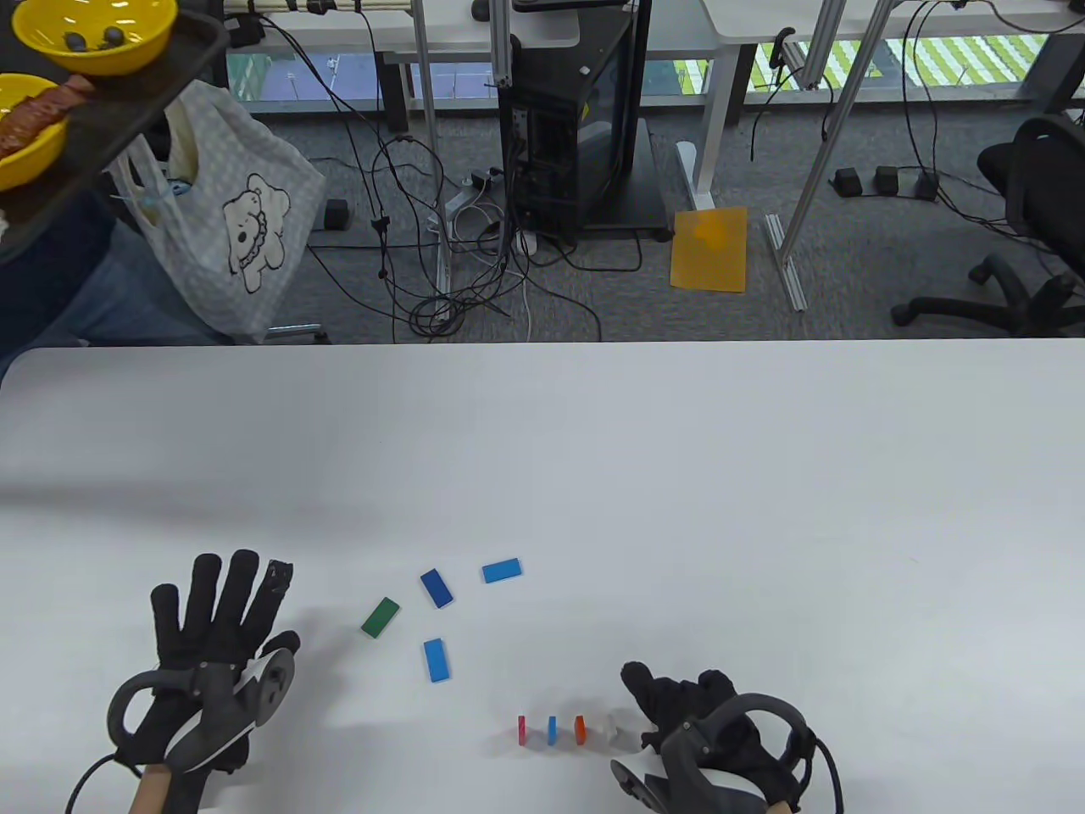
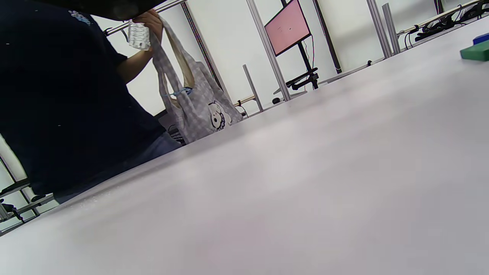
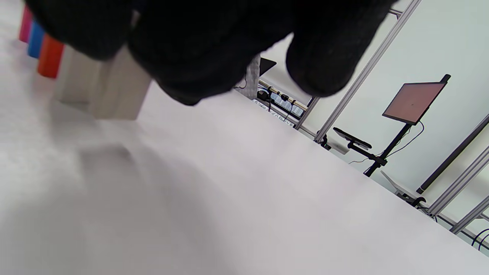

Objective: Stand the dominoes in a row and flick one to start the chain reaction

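Four dominoes stand in a row near the table's front edge: pink, blue, orange and white. In the right wrist view a second white domino stands at the row's right end, nearest the camera. My right hand curls over that end, and its fingertips pinch the top of this white domino. Lying flat to the left are a green domino, a dark blue one and two light blue ones. My left hand rests flat on the table, fingers spread, holding nothing.
The white table ends at its far edge halfway up the table view. A person stands beyond the far left corner with a grey tote bag and a dark tray holding yellow bowls.
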### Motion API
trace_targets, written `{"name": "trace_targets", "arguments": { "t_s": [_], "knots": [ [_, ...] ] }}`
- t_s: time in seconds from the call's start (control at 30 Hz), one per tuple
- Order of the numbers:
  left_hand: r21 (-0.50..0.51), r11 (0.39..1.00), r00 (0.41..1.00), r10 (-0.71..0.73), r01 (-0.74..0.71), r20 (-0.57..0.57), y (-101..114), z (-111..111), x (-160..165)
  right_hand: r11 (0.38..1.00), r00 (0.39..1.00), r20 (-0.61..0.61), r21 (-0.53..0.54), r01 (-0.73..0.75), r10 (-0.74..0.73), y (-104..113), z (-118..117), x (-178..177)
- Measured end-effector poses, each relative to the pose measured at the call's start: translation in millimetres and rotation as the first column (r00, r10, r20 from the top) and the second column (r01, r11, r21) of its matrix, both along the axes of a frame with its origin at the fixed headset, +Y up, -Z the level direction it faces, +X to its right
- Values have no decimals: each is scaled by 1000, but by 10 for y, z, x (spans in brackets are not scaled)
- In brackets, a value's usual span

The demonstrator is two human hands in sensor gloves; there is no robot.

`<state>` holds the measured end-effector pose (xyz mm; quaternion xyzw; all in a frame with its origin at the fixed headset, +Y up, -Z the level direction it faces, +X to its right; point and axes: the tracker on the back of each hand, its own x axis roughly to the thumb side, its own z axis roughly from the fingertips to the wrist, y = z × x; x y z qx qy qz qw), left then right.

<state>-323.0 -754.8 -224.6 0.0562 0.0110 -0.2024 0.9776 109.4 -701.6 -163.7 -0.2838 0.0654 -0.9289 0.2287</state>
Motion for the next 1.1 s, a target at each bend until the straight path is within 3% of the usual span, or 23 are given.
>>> {"name": "trace_targets", "arguments": {
  "t_s": [0.4,1.1],
  "knots": [
    [13,1000,1000,-2,2,6,1,3,6,998,998,-11,5,-63,63,-249,-49,-72],
    [12,1000,1000,-1,1,21,-8,9,23,998,998,-11,9,-68,68,-264,-49,-105]
  ]
}}
